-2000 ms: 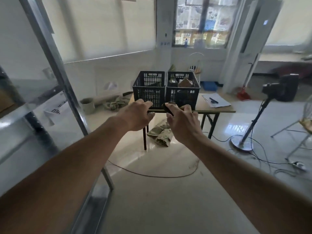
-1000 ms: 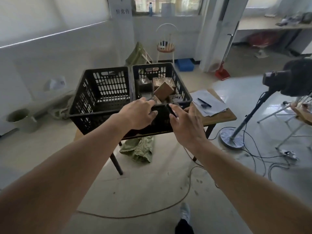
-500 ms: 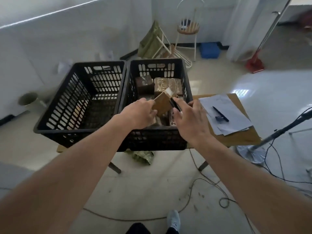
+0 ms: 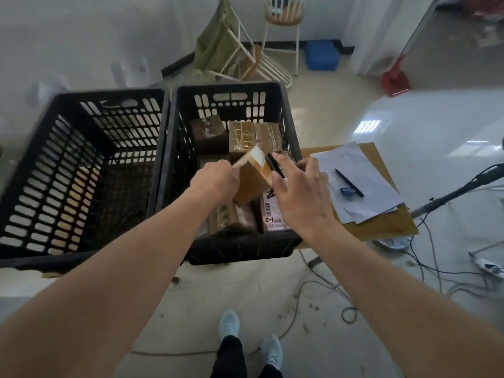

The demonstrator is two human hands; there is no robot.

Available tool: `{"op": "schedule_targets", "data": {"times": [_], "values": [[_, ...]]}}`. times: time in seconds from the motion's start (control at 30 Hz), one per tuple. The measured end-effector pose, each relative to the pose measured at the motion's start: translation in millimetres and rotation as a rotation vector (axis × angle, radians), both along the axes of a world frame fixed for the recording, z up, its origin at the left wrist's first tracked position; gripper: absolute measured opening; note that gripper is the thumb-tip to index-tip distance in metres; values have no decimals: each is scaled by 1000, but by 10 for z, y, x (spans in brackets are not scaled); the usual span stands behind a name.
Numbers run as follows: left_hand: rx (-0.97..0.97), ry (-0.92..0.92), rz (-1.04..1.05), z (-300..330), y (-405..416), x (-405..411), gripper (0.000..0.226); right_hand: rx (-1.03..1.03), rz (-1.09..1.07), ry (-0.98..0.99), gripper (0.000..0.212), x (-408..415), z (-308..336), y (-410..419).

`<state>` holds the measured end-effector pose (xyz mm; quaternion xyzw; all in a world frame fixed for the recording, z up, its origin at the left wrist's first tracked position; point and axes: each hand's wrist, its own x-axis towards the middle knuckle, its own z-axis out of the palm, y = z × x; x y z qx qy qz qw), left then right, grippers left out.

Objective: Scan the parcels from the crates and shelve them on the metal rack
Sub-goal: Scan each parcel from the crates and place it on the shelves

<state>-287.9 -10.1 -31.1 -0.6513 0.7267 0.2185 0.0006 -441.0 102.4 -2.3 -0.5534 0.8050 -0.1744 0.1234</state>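
Pale tiled floor (image 4: 341,309) with cables trailing over it, and a small wooden worktop (image 4: 381,225) carrying two black slatted crates side by side. From my feed the left crate (image 4: 81,170) looks bare inside, while the right crate (image 4: 234,246) has brown taped parcels packed along its far wall and a white-labelled parcel (image 4: 274,214) lying flat at the near right. My left hand (image 4: 215,181) has its grip curled round a tilted cardboard parcel (image 4: 252,177), raised above the others, about level with the crate rim. My right hand (image 4: 297,192) sits just right of it, pinching a slim black scanner (image 4: 274,165) whose tip is almost on the parcel's pale label. To the right, papers (image 4: 362,186) and a pen (image 4: 349,182) cover the rest of the worktop. Open floor on my side.
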Motion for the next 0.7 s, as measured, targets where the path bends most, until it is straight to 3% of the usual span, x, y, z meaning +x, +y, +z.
{"op": "schedule_targets", "data": {"times": [0.13,0.27,0.37,0.7], "values": [[186,208,128,-124,-122,-86,63,14,-10,-4,48,-43,-38,-47],[380,472,269,-115,-126,-236,56,25,-23,-1,49,-122,-77,-43],[454,507,241,-154,-118,-355,49,8,-38,6,49,-179,-86,-28],[580,745,382,-217,-126,-475,62,-42,-57,-17,49,-347,-49,57]]}}
